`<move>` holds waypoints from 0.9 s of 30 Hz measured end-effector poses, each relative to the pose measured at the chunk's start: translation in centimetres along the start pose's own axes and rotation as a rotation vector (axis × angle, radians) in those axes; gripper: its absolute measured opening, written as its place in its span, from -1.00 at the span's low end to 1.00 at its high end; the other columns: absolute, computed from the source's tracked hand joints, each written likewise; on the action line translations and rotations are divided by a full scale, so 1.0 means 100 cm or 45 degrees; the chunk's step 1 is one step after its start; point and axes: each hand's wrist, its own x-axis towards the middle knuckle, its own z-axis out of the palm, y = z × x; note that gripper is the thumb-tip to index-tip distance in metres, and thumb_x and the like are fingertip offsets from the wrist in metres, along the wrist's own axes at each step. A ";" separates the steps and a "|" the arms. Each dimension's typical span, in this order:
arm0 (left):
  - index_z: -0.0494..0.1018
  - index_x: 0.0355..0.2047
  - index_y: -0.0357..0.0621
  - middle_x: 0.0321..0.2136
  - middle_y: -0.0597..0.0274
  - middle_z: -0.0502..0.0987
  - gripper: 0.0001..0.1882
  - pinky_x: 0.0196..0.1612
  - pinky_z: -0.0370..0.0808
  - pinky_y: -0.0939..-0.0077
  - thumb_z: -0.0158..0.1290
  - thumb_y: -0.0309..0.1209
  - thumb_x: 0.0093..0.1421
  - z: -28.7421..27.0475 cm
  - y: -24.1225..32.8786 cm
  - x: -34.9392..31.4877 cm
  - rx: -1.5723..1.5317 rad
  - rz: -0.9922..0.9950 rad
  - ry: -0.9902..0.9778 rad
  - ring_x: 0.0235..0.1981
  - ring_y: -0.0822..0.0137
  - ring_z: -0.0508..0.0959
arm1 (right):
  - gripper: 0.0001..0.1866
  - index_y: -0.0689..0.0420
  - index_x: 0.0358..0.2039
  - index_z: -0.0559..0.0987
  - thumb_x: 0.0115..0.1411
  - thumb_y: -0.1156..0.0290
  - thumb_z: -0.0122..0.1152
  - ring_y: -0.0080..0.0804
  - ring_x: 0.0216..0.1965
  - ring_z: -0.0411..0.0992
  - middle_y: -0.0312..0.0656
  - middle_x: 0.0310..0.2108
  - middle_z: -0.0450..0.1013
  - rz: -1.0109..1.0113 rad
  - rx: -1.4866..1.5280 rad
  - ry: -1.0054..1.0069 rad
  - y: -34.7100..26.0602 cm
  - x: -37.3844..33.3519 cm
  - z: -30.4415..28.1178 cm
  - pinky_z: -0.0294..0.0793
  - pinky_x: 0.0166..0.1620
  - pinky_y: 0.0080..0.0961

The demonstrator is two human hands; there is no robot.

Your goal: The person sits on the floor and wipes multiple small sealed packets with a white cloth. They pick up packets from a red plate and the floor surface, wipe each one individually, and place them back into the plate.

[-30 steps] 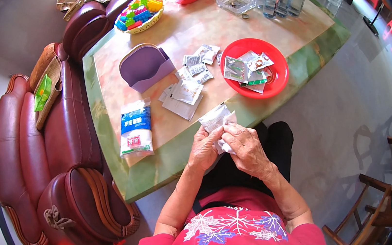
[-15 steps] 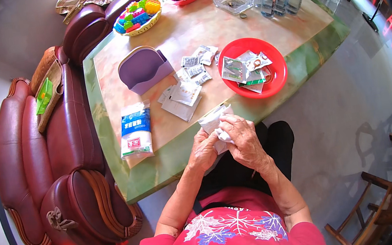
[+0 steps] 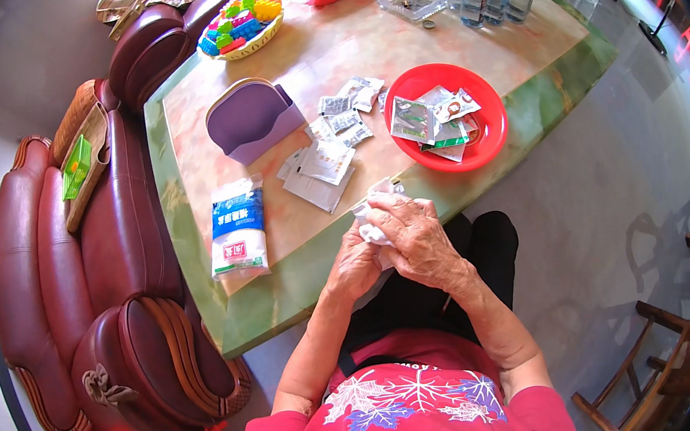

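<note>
— White packet (image 3: 376,212), lower centre of the frame, at the table edge (image 3: 287,304); pinched from both sides, probably for tearing.
— Left hand (image 3: 354,266) clasped beneath, right hand (image 3: 417,237) clenched over the top.
— Above: loose sachets (image 3: 318,167), red plate (image 3: 485,125), purple holder (image 3: 251,119).

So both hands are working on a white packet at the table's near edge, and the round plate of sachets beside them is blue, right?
Not quite: the plate is red, not blue, as the head view shows. The rest holds: the left hand and right hand hold a white packet at the table's near edge.
</note>
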 end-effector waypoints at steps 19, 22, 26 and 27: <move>0.25 0.21 -0.17 0.10 0.14 0.44 -0.60 0.16 0.46 0.22 -0.12 -0.32 0.42 0.006 0.004 -0.001 -0.201 -0.055 0.050 0.10 0.27 0.48 | -0.42 0.20 0.04 0.45 -0.09 0.56 0.28 -0.09 0.21 0.29 -0.05 0.13 0.36 -0.003 -0.228 0.133 0.006 -0.037 -0.006 0.23 0.19 -0.19; 0.22 0.23 -0.18 0.09 0.14 0.44 -0.58 0.16 0.46 0.22 -0.15 -0.29 0.44 0.005 0.003 -0.001 -0.174 -0.070 0.102 0.09 0.27 0.48 | -0.41 0.20 0.05 0.45 -0.09 0.55 0.28 -0.09 0.20 0.29 -0.06 0.11 0.36 0.035 -0.237 0.216 0.008 -0.024 -0.002 0.22 0.19 -0.20; 0.23 0.21 -0.16 0.08 0.15 0.44 -0.56 0.16 0.46 0.26 -0.21 -0.18 0.46 0.004 0.000 0.001 -0.207 -0.059 0.073 0.07 0.29 0.49 | -0.45 0.21 0.02 0.46 -0.07 0.58 0.25 -0.04 0.16 0.32 -0.04 0.09 0.38 0.042 -0.181 0.287 0.001 -0.009 0.018 0.25 0.17 -0.18; 0.25 0.20 -0.15 0.07 0.16 0.45 -0.55 0.15 0.47 0.27 -0.23 -0.15 0.46 0.006 0.001 0.001 -0.235 -0.065 0.089 0.05 0.29 0.50 | -0.46 0.21 0.01 0.47 -0.08 0.60 0.24 -0.02 0.15 0.33 -0.03 0.08 0.39 0.030 -0.150 0.302 -0.001 -0.006 0.022 0.26 0.16 -0.16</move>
